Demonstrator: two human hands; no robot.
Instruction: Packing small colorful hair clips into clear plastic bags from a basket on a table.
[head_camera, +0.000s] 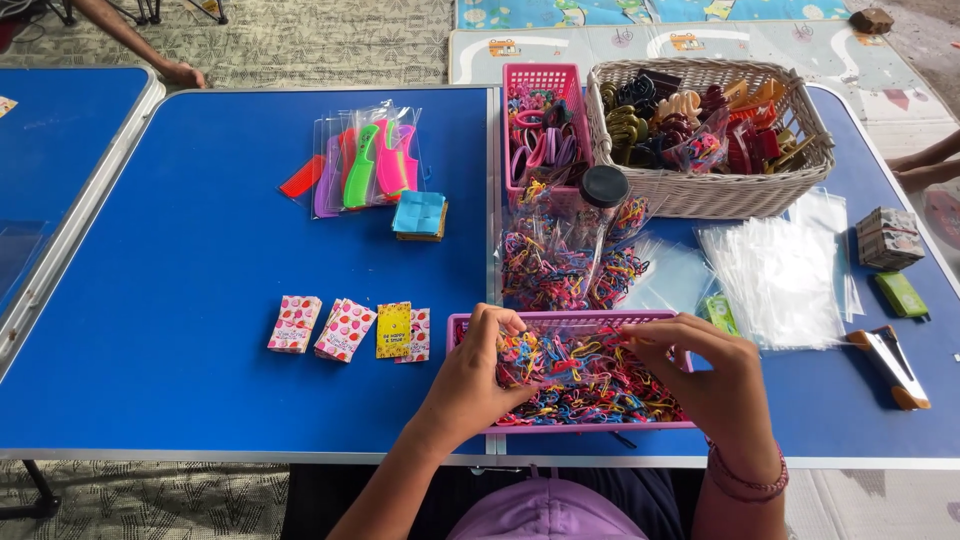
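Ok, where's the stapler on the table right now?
In the head view, the stapler lies at the table's right edge, right of the clear bag stack and below the small green packet.

Glossy clear plastic bags (778, 280) lie on the smooth matt blue table (200, 280), beside a rough woven wicker basket (712, 190), pink plastic mesh trays (545, 85), and thin rubbery, colourful elastic bands (590, 380).

Both forearms rise from six o'clock toward the middle. The left hand (470, 375) angles toward one o'clock, fingers curled and pinched together. The right hand (715, 385) points toward ten o'clock, thumb and fingertips pinched, wrist bent.
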